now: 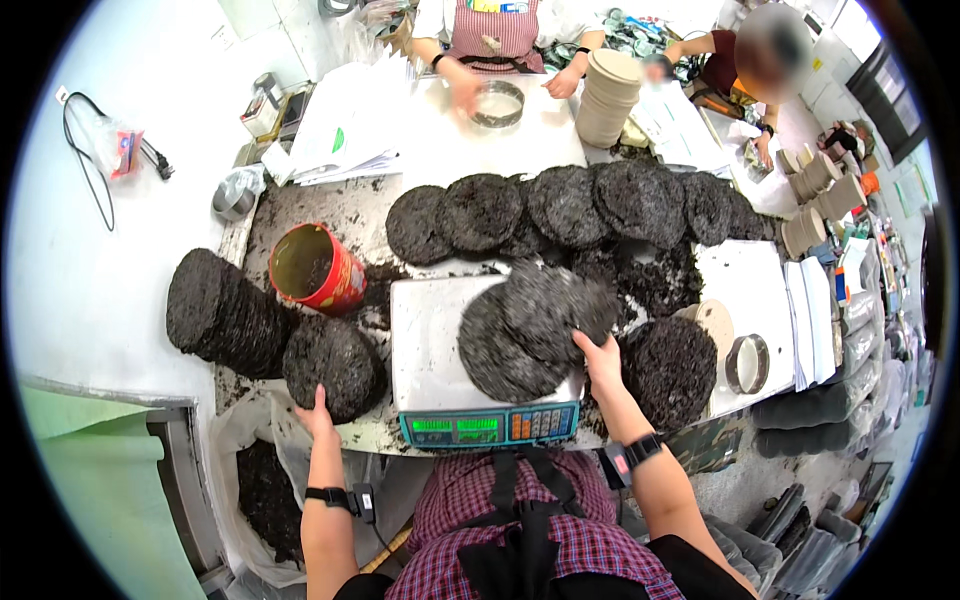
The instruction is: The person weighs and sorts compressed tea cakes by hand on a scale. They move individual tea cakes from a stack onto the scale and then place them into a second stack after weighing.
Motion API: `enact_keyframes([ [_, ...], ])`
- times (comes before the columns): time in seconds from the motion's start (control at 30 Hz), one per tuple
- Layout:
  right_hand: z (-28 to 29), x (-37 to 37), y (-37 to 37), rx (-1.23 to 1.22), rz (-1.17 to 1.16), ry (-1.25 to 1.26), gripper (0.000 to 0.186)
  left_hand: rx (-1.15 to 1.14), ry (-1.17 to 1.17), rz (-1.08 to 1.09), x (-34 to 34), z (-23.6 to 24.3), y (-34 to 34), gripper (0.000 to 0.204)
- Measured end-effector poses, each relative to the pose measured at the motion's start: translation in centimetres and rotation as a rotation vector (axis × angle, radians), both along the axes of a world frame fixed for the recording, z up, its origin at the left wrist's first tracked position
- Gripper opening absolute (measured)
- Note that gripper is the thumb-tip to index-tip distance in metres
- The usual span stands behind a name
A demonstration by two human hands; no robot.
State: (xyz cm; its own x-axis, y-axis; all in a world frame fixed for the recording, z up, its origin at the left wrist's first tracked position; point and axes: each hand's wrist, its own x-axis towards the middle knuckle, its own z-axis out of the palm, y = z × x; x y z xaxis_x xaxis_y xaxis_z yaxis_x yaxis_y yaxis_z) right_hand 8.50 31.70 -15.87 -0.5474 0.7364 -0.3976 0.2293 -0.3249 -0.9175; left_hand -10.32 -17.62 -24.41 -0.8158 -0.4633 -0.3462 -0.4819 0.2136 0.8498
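My left hand (318, 420) grips the edge of a dark, rough, round cake (334, 360) left of a steel-topped scale (425, 335), which has a lit green display. My right hand (600, 365) holds another dark cake (560, 310), slightly blurred, tilted over a cake (500, 365) on the scale. A stack of cakes (215, 310) stands at the left, behind it a red can (335, 280) with some dark bits inside. A further cake (670, 375) lies right of the scale, and a row of several cakes (480, 215) runs behind it.
A co-worker (495, 35) across the table has hands near a ring (498, 105); another person (720, 80) works at back right. Also around are a stack of pale discs (607, 100), papers (345, 120), another ring (748, 365) and a lined bag (265, 500) below left.
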Motion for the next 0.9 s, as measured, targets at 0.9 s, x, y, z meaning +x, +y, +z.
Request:
enact_keyframes([
  [0.9, 3.6, -6.0, 12.2, -0.732, -0.428, 0.581, 0.040, 0.318, 0.160, 0.153, -0.3, 12.6, 2.7, 0.063],
])
